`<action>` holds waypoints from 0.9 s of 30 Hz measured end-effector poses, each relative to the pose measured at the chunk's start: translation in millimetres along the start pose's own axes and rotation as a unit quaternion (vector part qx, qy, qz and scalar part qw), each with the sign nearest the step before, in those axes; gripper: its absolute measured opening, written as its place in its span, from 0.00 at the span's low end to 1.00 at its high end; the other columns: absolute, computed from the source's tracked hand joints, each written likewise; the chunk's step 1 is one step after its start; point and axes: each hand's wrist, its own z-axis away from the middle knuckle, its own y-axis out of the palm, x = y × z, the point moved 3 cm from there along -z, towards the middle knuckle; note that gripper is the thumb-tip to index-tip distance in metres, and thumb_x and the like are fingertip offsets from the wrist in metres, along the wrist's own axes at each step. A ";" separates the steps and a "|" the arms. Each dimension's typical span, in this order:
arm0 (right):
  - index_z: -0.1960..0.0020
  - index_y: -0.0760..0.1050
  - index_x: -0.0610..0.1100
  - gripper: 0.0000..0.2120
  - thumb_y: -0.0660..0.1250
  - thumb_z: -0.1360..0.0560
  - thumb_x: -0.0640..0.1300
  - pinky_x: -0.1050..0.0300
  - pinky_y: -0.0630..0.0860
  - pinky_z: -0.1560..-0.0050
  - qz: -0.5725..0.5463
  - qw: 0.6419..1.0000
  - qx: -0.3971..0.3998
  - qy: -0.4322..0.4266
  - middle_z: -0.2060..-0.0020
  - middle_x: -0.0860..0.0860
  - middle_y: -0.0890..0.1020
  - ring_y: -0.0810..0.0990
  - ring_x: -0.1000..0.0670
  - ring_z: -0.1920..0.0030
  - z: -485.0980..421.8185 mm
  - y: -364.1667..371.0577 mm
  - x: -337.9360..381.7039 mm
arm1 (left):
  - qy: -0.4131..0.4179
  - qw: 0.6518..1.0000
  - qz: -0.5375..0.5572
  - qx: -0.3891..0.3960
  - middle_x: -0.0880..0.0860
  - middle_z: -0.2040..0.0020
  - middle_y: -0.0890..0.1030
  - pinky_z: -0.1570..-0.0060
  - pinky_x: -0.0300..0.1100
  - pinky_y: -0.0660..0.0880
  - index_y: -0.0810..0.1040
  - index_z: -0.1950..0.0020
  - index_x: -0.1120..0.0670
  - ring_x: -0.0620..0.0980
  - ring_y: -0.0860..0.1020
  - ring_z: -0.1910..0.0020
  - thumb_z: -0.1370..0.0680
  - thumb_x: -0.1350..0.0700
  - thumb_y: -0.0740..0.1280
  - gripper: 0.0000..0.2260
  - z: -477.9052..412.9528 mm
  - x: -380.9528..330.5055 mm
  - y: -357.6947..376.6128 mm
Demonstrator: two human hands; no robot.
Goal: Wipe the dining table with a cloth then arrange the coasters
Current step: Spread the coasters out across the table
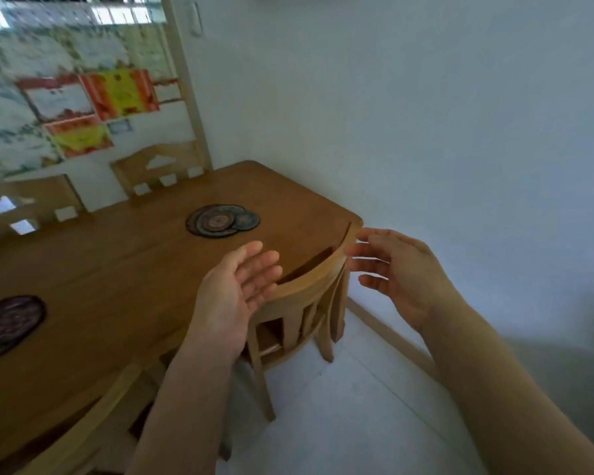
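While no cloth shows in the head view, both hands are empty: left hand (234,289) palm up with fingers straight, right hand (402,272) with fingers loosely spread, flanking the curved top rail of a pale wooden chair (309,279). An overlapping stack of round, dark, ring-patterned coasters (220,221) lies on the smooth brown wooden table (117,269), ahead and left of the hands; the left hand is nearer. Another dark round coaster (7,323) sits far left, well apart.

I see a table (124,269) of brown wood, smooth with a soft sheen. The chair (309,279) at centre is paler wood, smooth and matt. The coasters (220,221) look dark and matt, but I cannot tell their material. At lower right the floor (340,413) is pale, smooth tile. The wall (460,132) is matt.
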 end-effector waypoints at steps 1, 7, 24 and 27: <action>0.44 0.79 0.40 0.11 0.58 0.19 0.39 0.53 0.75 0.57 0.001 1.000 0.010 0.002 0.58 0.44 0.85 0.82 0.47 0.60 -12.6 17.8 -3.0 | 0.005 1.000 -0.002 -0.011 0.50 0.52 0.86 0.46 0.48 0.78 0.79 0.41 0.50 0.49 0.84 0.50 0.18 0.48 0.60 0.12 -11.6 -7.8 -12.3; 0.44 0.78 0.41 0.11 0.58 0.19 0.39 0.54 0.76 0.59 0.009 0.997 0.061 0.042 0.58 0.45 0.86 0.82 0.48 0.61 -75.0 109.1 -32.8 | 0.011 0.997 0.001 -0.072 0.50 0.52 0.86 0.45 0.50 0.78 0.79 0.41 0.51 0.50 0.84 0.50 0.17 0.49 0.59 0.12 -74.4 -38.1 -77.0; 0.46 0.78 0.43 0.08 0.60 0.19 0.43 0.55 0.72 0.63 0.115 0.978 0.136 0.110 0.57 0.45 0.85 0.81 0.48 0.60 -318.4 247.6 -71.9 | -0.051 0.991 0.030 -0.121 0.53 0.52 0.86 0.53 0.46 0.78 0.79 0.44 0.54 0.51 0.83 0.53 0.18 0.51 0.61 0.11 -322.4 -63.9 -102.7; 0.46 0.77 0.41 0.08 0.62 0.20 0.43 0.56 0.69 0.65 0.146 0.971 0.135 0.135 0.57 0.45 0.83 0.80 0.48 0.60 -376.1 260.9 -89.2 | -0.089 0.988 0.027 -0.121 0.52 0.54 0.86 0.53 0.46 0.77 0.79 0.44 0.54 0.50 0.83 0.57 0.18 0.52 0.61 0.10 -382.6 -59.3 -94.3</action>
